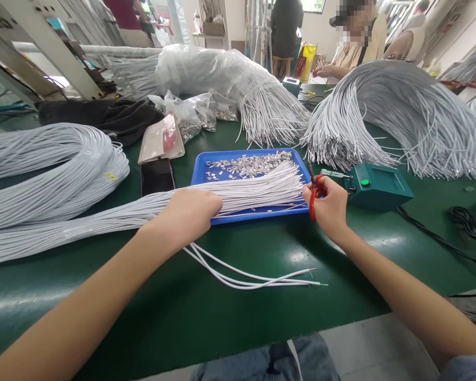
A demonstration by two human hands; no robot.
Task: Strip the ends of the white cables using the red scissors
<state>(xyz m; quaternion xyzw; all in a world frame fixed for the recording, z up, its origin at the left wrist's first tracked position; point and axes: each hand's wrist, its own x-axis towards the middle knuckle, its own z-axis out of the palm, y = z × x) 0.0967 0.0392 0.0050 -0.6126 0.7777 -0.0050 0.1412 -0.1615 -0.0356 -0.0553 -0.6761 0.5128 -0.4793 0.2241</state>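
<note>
Bundle of white wires (257, 191), lying across a blue tray (195, 168), its free ends toward the right side. The left hand (188, 214) is closed around the bundle; the right hand (330, 205) grips red-handled scissors (312, 205) beside the wire ends. Small metal pieces (254, 165) lie in the tray behind the bundle. Three loose wires (238, 286) extend over the green surface (353, 301) in front. Right of the tray: a green device (381, 188).

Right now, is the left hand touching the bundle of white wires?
Touching: the head view shows the left hand clasped over the bundle of white wires, no gap between.
</note>
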